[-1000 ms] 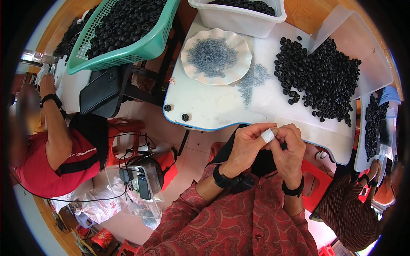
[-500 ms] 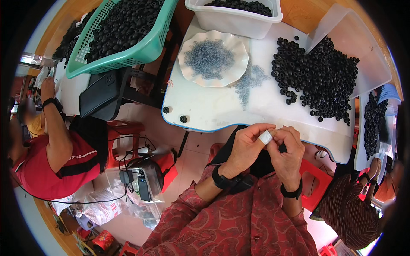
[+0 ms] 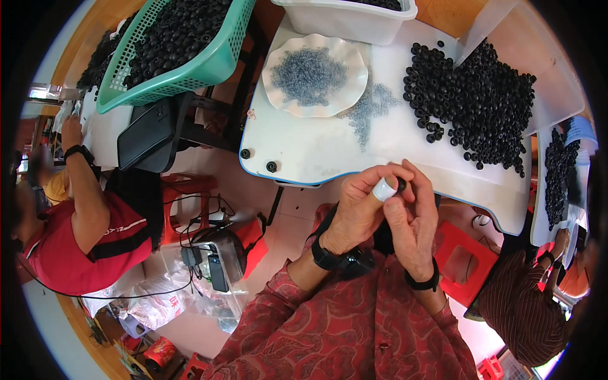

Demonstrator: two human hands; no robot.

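At three o'clock, by the near edge of the white table (image 3: 297, 149), our left hand (image 3: 356, 204) pinches a small black piece (image 3: 401, 184) beside its thumb's white wrap (image 3: 384, 189); whether our right hand (image 3: 413, 218), just alongside, grips it too, we cannot tell. The piece has just come into sight, so we judge handling centres there. Since the earlier frame, our right fingers have straightened.

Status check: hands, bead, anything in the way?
Left hand pinching black bead, partly hidden. Right hand close alongside, grip unclear. Black pile and plate on table, apart from both.
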